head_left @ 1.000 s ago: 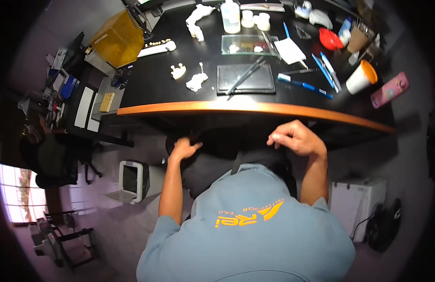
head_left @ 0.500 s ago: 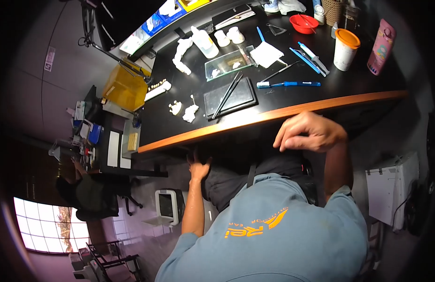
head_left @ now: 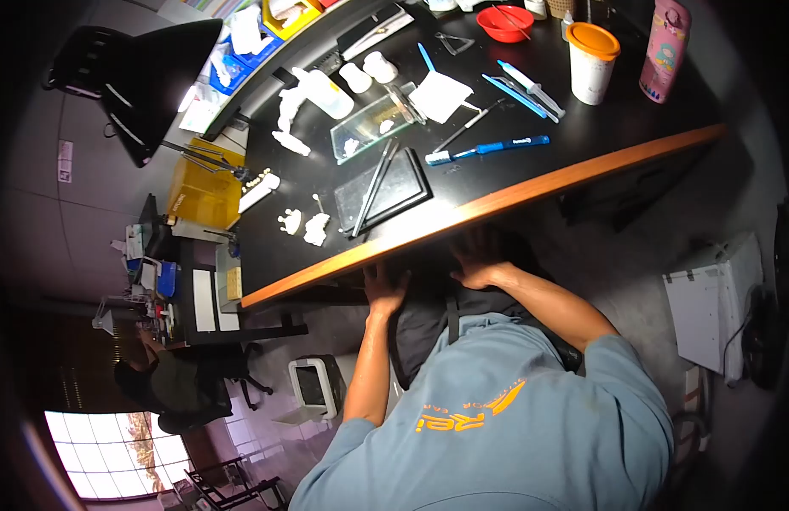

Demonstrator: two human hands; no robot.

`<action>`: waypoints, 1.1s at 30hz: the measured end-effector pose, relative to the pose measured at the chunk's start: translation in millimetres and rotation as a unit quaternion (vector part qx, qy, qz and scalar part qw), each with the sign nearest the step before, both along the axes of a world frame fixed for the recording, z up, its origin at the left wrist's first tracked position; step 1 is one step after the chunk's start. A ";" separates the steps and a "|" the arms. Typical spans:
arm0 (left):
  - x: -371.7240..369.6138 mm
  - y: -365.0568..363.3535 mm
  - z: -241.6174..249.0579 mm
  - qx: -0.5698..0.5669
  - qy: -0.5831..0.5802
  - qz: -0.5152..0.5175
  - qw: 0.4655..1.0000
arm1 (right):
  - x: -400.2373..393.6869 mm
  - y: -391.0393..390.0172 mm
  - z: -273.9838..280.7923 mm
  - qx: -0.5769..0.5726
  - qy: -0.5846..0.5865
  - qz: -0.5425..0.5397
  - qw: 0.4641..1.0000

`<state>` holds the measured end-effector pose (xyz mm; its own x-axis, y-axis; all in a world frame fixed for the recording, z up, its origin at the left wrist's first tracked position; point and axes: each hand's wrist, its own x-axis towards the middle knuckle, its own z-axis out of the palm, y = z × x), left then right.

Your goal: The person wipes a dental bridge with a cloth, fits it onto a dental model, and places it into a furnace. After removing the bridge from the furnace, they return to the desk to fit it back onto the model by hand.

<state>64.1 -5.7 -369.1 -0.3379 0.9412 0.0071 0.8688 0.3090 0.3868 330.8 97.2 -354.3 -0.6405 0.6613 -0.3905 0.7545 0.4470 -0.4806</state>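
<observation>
While both hands sit beneath the tabletop edge:
Left hand: one, fingers spread on dark lap fabric, gripping nothing.
Right hand: one, grip cannot tell, shadowed.
Black wood-edged tabletop: one blue toothbrush, two white jars.

On the black desk I count one blue toothbrush, one red bowl, one orange-lidded cup, two small white jars and one pink case.
</observation>
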 end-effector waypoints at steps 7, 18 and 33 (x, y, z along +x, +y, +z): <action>49.0 16.6 -15.8 -0.116 0.085 0.023 0.989 | 12.1 6.1 -16.8 0.004 0.024 -0.008 1.000; -5.5 6.2 -57.3 -0.094 -0.018 0.048 0.994 | 39.2 7.3 120.5 -0.185 0.237 0.240 0.923; 3.0 -13.2 101.9 -0.431 -0.190 -0.195 0.860 | 33.6 160.2 291.8 0.155 0.481 0.067 0.860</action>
<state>67.1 -18.9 -267.2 0.1804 0.5839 -0.7915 0.8329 0.3373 0.4387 364.4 257.4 -62.4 -0.6472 0.5333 0.5447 0.0056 0.7178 -0.6962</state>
